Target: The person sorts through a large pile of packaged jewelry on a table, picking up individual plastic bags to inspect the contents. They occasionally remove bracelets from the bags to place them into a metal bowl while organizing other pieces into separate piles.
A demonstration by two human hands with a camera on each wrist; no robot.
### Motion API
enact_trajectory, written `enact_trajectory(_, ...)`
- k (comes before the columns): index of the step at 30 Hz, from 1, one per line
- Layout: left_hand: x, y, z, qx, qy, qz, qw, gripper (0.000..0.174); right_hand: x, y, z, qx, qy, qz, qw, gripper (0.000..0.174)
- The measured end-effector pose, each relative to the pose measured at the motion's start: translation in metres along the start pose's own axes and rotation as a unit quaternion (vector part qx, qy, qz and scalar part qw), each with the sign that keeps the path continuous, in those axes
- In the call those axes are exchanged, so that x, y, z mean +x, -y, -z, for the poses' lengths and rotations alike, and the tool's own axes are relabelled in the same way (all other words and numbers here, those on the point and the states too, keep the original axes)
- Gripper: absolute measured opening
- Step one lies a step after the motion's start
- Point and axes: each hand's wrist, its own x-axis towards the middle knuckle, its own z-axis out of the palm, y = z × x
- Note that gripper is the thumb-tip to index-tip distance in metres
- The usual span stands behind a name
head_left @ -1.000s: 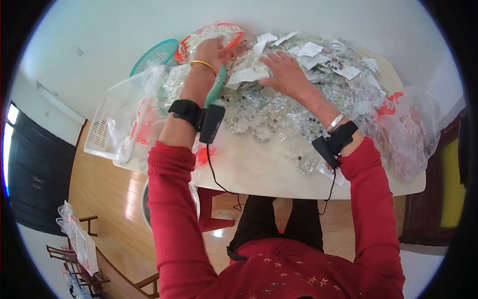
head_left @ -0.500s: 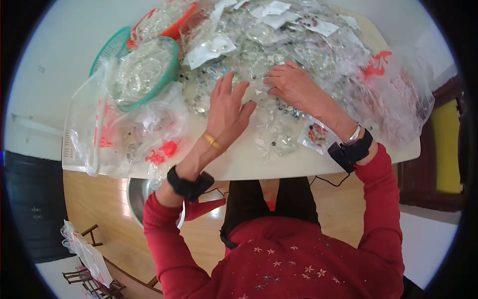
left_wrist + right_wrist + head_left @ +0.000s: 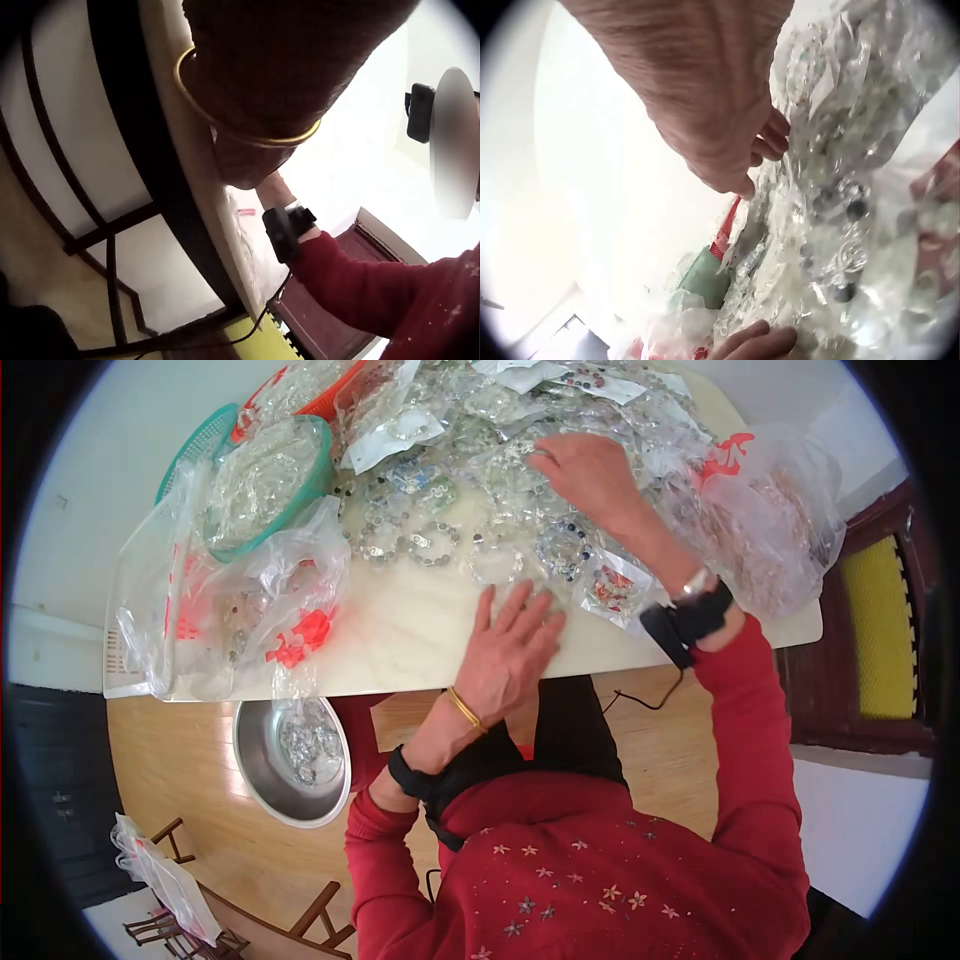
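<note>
The left hand (image 3: 510,655) lies over the table's front edge, fingers spread and straight, holding nothing. Just beyond its fingertips are clear-bagged bead bracelets (image 3: 434,544). Over the heap of clear packets (image 3: 500,470) is the right hand (image 3: 598,478), its fingers loosely bent. In the right wrist view the right hand (image 3: 727,127) hangs beside the packet heap (image 3: 817,225), with nothing visible in its grip; whether its fingertips touch is unclear. A packet of red beads (image 3: 612,588) lies below the right forearm.
Green basket (image 3: 322,470) and red basket (image 3: 335,398) of packets stand at back left, with a white crate (image 3: 125,660) and a plastic bag (image 3: 320,565) nearer. A large bag (image 3: 775,530) lies right. A metal basin (image 3: 258,785) stands below the left edge.
The left hand has come back from the baskets, across the bracelets, to the front edge. The right hand moved nearer, then back out over the heap. The head view has shifted, showing the basin more fully.
</note>
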Motion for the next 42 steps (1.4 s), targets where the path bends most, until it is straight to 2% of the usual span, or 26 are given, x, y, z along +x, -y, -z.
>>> enact_trajectory(2,0.006,0.009,-0.008,0.087,-0.026,0.019,0.996,0.033,0.011,0.009,-0.01,-0.029,0.002,-0.022,0.999,0.023)
enact_trajectory(3,0.009,0.013,-0.007,0.086,-0.024,0.019,0.996,0.033,0.014,0.011,-0.026,-0.042,-0.048,0.009,0.998,0.024)
enact_trajectory(5,0.011,0.025,0.0,0.177,-0.03,0.068,0.981,0.032,0.018,0.014,-0.044,-0.067,-0.146,0.072,0.984,0.026)
enact_trajectory(7,0.01,0.024,0.003,0.222,-0.035,0.097,0.969,0.032,0.023,0.011,-0.047,-0.074,-0.155,0.065,0.983,0.028)
enact_trajectory(10,0.001,0.01,0.006,0.14,-0.076,0.081,0.984,0.03,0.021,0.018,-0.041,-0.086,-0.173,0.047,0.98,0.035)
enact_trajectory(11,-0.001,0.007,0.005,0.139,-0.077,0.083,0.984,0.03,0.016,0.018,-0.04,-0.062,-0.139,0.065,0.986,0.036)
enact_trajectory(13,-0.004,0.0,0.001,0.046,-0.114,0.087,0.989,0.025,0.003,0.022,-0.036,-0.014,-0.071,0.101,0.992,0.037)
enact_trajectory(14,-0.004,-0.002,0.0,0.0,-0.134,0.089,0.987,0.024,-0.003,0.026,-0.039,-0.015,-0.069,0.103,0.992,0.037)
enact_trajectory(17,0.002,-0.006,-0.003,-0.014,-0.139,0.092,0.986,0.021,-0.023,0.036,-0.055,0.054,-0.116,0.256,0.958,0.026)
enact_trajectory(18,0.003,-0.006,-0.003,-0.02,-0.139,0.09,0.986,0.02,-0.021,0.034,-0.059,0.055,-0.115,0.256,0.958,0.026)
enact_trajectory(21,0.001,-0.003,-0.005,-0.028,-0.145,0.09,0.985,0.02,-0.003,0.025,-0.06,0.007,-0.042,0.175,0.984,0.02)
enact_trajectory(26,-0.014,0.006,-0.004,-0.059,-0.172,0.102,0.978,0.023,-0.008,0.029,-0.048,-0.006,-0.044,0.117,0.992,0.021)
enact_trajectory(27,-0.018,0.006,-0.004,-0.058,-0.172,0.104,0.978,0.023,-0.013,0.027,-0.043,0.065,-0.083,0.095,0.99,0.02)
enact_trajectory(29,-0.022,0.002,0.002,-0.155,-0.188,0.167,0.955,0.024,-0.026,0.023,-0.032,0.203,-0.162,0.047,0.964,0.018)
enact_trajectory(30,-0.019,-0.001,0.004,-0.205,-0.194,0.196,0.939,0.025,-0.031,0.021,-0.027,0.2,-0.164,0.043,0.965,0.018)
enact_trajectory(31,-0.013,-0.003,0.006,-0.209,-0.193,0.189,0.94,0.025,-0.035,0.017,-0.02,0.342,-0.112,-0.013,0.933,0.019)
enact_trajectory(32,-0.005,-0.007,0.009,-0.334,-0.224,0.24,0.883,0.026,-0.04,0.012,-0.014,0.474,-0.058,-0.067,0.876,0.02)
enact_trajectory(33,0.002,-0.011,0.012,-0.452,-0.248,0.287,0.807,0.027,-0.044,0.008,-0.009,0.595,-0.004,-0.119,0.795,0.021)
enact_trajectory(34,0.008,-0.014,0.013,-0.558,-0.266,0.331,0.713,0.028,-0.049,0.005,-0.007,0.592,-0.008,-0.122,0.796,0.021)
enact_trajectory(35,0.014,-0.014,0.014,-0.561,-0.262,0.33,0.712,0.028,-0.053,0.003,-0.008,0.614,0.003,-0.128,0.779,0.022)
enact_trajectory(37,0.028,-0.007,0.016,-0.636,-0.268,0.341,0.638,0.031,-0.062,0.0,-0.011,0.66,0.029,-0.138,0.738,0.025)
enact_trajectory(38,0.033,-0.002,0.016,-0.67,-0.271,0.345,0.598,0.032,-0.066,0.001,-0.011,0.661,0.028,-0.14,0.737,0.025)
enact_trajectory(42,0.052,0.017,0.013,-0.72,-0.211,0.324,0.576,0.03,-0.084,0.011,-0.005,0.703,0.051,-0.151,0.694,0.025)
